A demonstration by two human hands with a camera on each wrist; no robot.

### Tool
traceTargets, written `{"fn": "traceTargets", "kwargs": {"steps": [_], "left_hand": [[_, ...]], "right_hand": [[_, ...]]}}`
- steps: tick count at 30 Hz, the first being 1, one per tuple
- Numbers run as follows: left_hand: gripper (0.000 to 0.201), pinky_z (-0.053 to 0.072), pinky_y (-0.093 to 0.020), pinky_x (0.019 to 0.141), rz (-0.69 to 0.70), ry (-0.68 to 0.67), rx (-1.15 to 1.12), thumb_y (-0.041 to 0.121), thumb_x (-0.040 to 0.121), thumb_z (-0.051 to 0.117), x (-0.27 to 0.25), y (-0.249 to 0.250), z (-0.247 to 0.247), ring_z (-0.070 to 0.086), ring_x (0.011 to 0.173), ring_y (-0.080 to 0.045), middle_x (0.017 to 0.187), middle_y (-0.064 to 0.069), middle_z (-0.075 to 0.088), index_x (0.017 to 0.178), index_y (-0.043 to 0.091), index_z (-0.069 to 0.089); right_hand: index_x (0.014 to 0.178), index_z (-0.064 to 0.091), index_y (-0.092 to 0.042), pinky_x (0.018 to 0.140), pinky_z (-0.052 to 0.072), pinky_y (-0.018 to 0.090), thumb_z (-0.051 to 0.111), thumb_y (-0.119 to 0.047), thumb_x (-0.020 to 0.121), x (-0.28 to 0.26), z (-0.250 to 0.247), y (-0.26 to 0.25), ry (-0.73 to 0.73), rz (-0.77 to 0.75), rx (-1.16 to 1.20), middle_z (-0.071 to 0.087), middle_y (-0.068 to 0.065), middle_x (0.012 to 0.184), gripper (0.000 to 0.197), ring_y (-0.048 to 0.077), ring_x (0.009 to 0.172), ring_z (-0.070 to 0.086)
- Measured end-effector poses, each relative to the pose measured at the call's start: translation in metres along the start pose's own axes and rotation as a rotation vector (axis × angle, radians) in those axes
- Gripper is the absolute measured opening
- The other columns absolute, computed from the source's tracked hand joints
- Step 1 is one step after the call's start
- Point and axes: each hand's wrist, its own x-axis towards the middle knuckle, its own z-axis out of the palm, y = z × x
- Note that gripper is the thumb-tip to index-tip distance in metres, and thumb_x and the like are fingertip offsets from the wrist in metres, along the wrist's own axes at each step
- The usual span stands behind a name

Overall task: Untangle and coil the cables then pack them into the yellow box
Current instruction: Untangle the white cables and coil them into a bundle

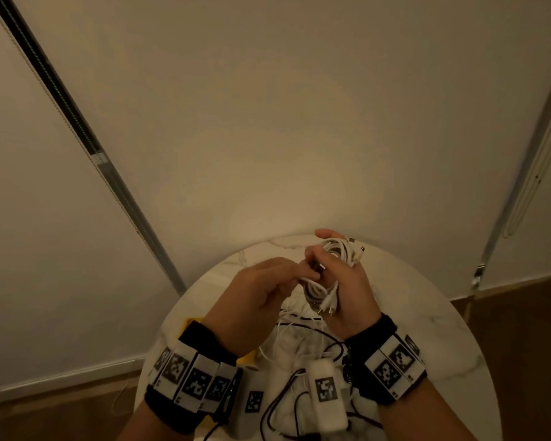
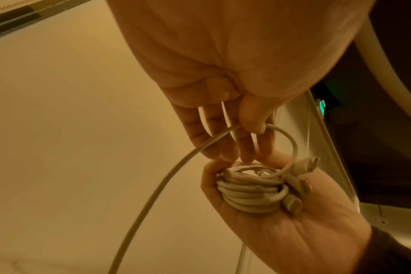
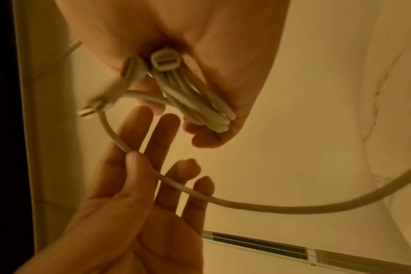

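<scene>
Several loops of white cable [image 2: 250, 192] were bundled into a coil and sat in the right hand [image 1: 347, 291], fingers curled round it, so that grip was closed on the coil pretty firmly. At least three plug ends [image 3: 163, 62] stuck out of the bundle, hard to say what type since everything was blurry and yellowish. One loose strand [image 3: 246, 204] ran off the coil, and the left hand [image 1: 261, 300] was pinching it between thumb [image 2: 252, 118] and fingers, rest of that grip fairly straight and spread. From there the strand curved away and down out of the wrist views.

Both hands were up above a round marble-look counter [image 1: 427, 319], close together, left fingertips just about touching the coil. Underneath them on the counter was a messy heap of more cables [image 1: 303, 342], white and black ones all crossed over each other. A bit of the yellow box [image 1: 247, 358] peeked out by the left wrist, mostly hidden, so couldn't tell what was in it. Both wrists had black bands [image 1: 372, 329] with square black-and-white marker tags [image 1: 395, 364]. Pale wall [image 1: 268, 106] behind, wood floor [image 1: 522, 329] around the counter.
</scene>
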Motion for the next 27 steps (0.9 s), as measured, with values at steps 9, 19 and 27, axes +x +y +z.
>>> {"fn": "traceTargets", "kwargs": {"steps": [9, 19, 27], "left_hand": [[0.029, 0.048, -0.042, 0.08, -0.089, -0.035, -0.26, 0.028, 0.101, 0.039, -0.035, 0.011, 0.012, 0.059, 0.092, -0.019, 0.095, 0.007, 0.064, 0.102, 0.018, 0.066], [0.031, 0.048, -0.039, 0.079, -0.109, 0.142, -0.607, 0.02, 0.102, 0.039, -0.049, 0.028, 0.022, 0.057, 0.086, -0.032, 0.088, -0.015, 0.062, 0.096, -0.003, 0.06], [0.027, 0.057, -0.038, 0.076, -0.171, 0.179, -0.541, 0.024, 0.102, 0.045, -0.067, 0.023, 0.033, 0.068, 0.079, -0.025, 0.082, -0.008, 0.069, 0.096, 0.007, 0.065]], "right_hand": [[0.111, 0.059, -0.017, 0.04, 0.043, 0.024, 0.055, 0.001, 0.098, -0.017, 0.006, 0.002, 0.094, 0.031, -0.159, 0.051, 0.008, 0.078, 0.023, 0.02, 0.064, 0.053], [0.107, 0.058, -0.014, 0.051, 0.043, 0.029, 0.056, 0.002, 0.097, -0.036, 0.01, 0.014, 0.118, 0.054, -0.267, 0.047, 0.004, 0.064, 0.019, 0.019, 0.052, 0.047], [0.104, 0.059, -0.011, 0.05, 0.042, 0.029, 0.061, 0.008, 0.092, -0.047, 0.0, 0.025, 0.117, -0.022, -0.457, 0.05, 0.006, 0.059, 0.023, 0.02, 0.048, 0.047]]}}
